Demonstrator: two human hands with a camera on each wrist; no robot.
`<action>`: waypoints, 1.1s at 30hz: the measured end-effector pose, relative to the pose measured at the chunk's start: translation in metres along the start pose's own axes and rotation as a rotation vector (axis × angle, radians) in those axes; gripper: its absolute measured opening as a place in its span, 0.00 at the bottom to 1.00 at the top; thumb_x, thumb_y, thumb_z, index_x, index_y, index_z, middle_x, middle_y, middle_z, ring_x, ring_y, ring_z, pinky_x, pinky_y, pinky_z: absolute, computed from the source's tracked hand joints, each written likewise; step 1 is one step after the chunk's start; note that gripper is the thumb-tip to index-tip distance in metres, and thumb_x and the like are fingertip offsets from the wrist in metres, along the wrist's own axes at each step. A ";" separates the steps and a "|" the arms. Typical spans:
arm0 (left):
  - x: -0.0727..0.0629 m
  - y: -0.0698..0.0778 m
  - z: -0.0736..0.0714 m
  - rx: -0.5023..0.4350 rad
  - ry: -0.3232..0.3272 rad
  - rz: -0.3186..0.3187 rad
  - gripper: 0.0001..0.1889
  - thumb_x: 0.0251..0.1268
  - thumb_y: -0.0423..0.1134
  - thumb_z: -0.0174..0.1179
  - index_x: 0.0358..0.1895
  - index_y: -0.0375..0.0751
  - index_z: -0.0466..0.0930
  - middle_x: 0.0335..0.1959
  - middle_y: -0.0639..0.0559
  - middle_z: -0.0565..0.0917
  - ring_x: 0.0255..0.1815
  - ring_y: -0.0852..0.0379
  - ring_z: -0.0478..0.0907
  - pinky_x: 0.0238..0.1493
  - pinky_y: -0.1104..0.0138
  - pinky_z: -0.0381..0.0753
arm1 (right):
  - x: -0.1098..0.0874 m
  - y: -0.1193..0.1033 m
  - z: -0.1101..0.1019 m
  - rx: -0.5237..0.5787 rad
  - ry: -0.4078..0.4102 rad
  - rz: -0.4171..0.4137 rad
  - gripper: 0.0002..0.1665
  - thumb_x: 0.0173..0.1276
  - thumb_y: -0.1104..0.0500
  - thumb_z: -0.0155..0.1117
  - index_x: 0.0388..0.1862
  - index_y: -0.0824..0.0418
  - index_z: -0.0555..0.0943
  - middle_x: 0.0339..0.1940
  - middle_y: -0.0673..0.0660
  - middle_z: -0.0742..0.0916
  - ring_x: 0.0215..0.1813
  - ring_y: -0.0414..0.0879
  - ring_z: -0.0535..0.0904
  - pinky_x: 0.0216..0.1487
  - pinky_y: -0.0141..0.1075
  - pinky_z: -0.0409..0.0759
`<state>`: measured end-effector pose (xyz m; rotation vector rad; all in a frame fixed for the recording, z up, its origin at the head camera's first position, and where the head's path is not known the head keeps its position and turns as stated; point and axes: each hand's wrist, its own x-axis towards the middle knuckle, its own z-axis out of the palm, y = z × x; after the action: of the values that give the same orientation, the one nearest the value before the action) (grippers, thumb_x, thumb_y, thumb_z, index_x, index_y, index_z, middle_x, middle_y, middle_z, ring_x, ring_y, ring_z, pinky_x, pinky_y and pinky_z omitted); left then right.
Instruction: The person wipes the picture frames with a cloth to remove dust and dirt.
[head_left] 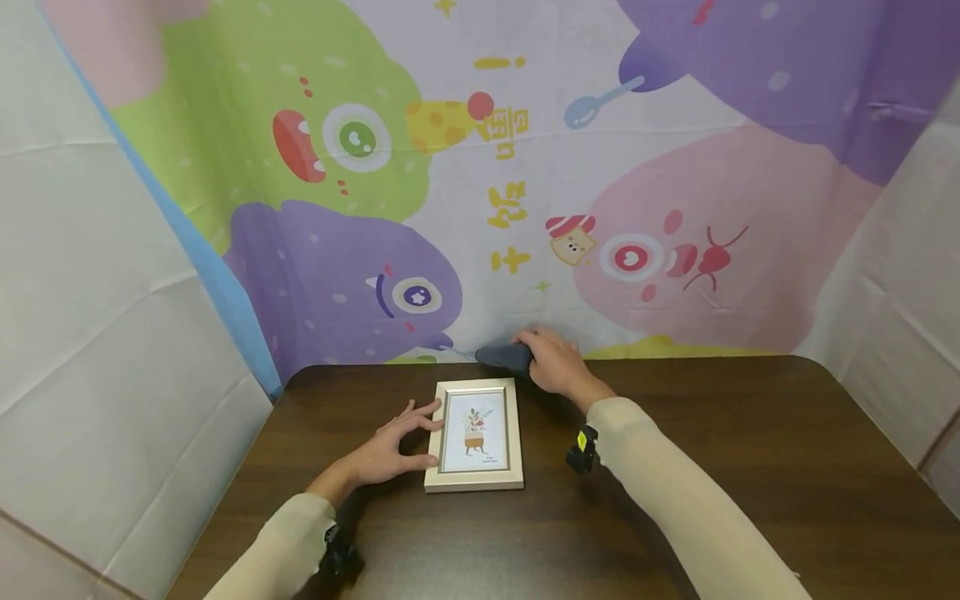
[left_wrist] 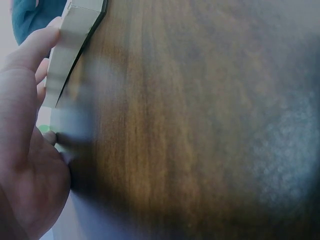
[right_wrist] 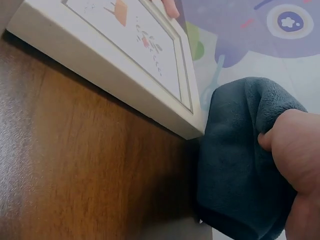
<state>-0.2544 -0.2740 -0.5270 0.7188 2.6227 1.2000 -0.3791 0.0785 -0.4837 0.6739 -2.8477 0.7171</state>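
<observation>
Blue-grey cloth (head_left: 501, 359) is gripped by the right hand (head_left: 553, 362) (left hand (head_left: 388, 447), spread, touches the picture frame (head_left: 474, 437)).

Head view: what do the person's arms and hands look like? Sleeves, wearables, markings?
Both the left hand and right hand are bare, no gloves. The left sleeve and right sleeve are long, plain and cream. A small black device sits at each wrist, left device and right device; the right one shows a yellow patch. No cables are visible.
</observation>
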 end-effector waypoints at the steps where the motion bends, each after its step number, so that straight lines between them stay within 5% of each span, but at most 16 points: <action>1: 0.001 -0.002 0.001 0.016 0.006 0.007 0.28 0.71 0.61 0.76 0.68 0.56 0.85 0.94 0.51 0.64 0.94 0.19 0.42 0.79 0.11 0.39 | 0.000 -0.001 0.000 -0.006 0.005 -0.004 0.35 0.73 0.71 0.56 0.72 0.44 0.85 0.70 0.57 0.88 0.72 0.63 0.84 0.53 0.71 0.78; 8: 0.001 0.008 -0.001 0.018 -0.022 -0.022 0.29 0.72 0.56 0.77 0.70 0.49 0.85 0.94 0.45 0.62 0.95 0.19 0.40 0.81 0.12 0.38 | 0.010 0.003 0.016 -0.027 -0.050 -0.006 0.32 0.78 0.68 0.59 0.72 0.40 0.84 0.74 0.54 0.89 0.77 0.63 0.83 0.60 0.75 0.76; 18: 0.002 0.016 -0.002 0.042 -0.044 -0.085 0.28 0.74 0.47 0.77 0.72 0.45 0.83 0.95 0.43 0.60 0.96 0.23 0.38 0.85 0.16 0.37 | 0.034 0.031 0.062 0.124 -0.180 -0.029 0.28 0.82 0.61 0.56 0.74 0.39 0.80 0.74 0.55 0.89 0.74 0.61 0.85 0.72 0.69 0.77; 22: 0.002 0.015 -0.002 0.039 -0.045 -0.073 0.28 0.74 0.48 0.77 0.72 0.45 0.83 0.94 0.41 0.60 0.96 0.21 0.38 0.84 0.15 0.37 | 0.034 0.028 0.066 0.124 -0.260 0.015 0.28 0.84 0.58 0.53 0.78 0.37 0.77 0.77 0.54 0.88 0.77 0.60 0.83 0.78 0.68 0.75; 33: -0.002 0.009 -0.002 0.037 -0.013 0.009 0.29 0.73 0.58 0.75 0.70 0.49 0.84 0.94 0.47 0.63 0.94 0.17 0.42 0.78 0.11 0.41 | 0.028 0.018 0.066 0.092 -0.263 0.069 0.27 0.84 0.52 0.52 0.79 0.45 0.69 0.75 0.63 0.87 0.74 0.60 0.84 0.78 0.67 0.72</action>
<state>-0.2498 -0.2712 -0.5188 0.7424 2.6411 1.1476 -0.4134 0.0501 -0.5433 0.7366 -3.1055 0.8319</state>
